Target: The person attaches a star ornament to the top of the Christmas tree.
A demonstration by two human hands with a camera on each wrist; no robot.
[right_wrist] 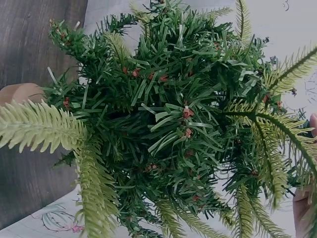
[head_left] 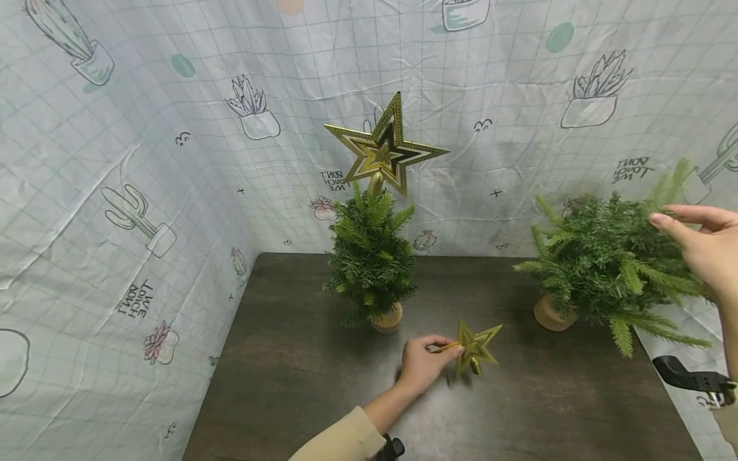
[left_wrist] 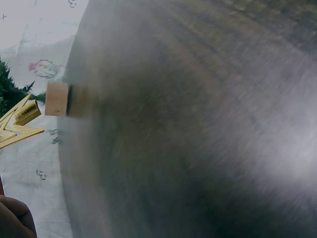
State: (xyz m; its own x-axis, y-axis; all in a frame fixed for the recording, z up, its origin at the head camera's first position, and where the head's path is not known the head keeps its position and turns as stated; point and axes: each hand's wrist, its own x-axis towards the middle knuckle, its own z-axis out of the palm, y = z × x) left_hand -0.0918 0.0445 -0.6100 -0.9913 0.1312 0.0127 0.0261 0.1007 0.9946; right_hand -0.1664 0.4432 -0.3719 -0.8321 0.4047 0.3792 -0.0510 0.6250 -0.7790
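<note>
Near the middle of the table, my left hand (head_left: 423, 363) pinches one point of a small gold star tree topper (head_left: 477, 349), its round socket hanging low. In the left wrist view the topper (left_wrist: 20, 124) shows at the left edge, above part of the hand (left_wrist: 15, 218). On the right a small artificial Christmas tree (head_left: 611, 256) leans over to the right on its round wooden base (head_left: 555, 314). My right hand (head_left: 706, 250) pinches a light green sprig at its upper end. Bushy branches (right_wrist: 168, 109) fill the right wrist view and hide most of that hand.
Another small tree (head_left: 371, 256) stands upright at the back middle on a wooden base (head_left: 387, 318), bearing a larger gold star (head_left: 385, 152). Behind the dark table (head_left: 277, 358) hangs a cactus-print cloth (head_left: 490, 218), continuing along the left side.
</note>
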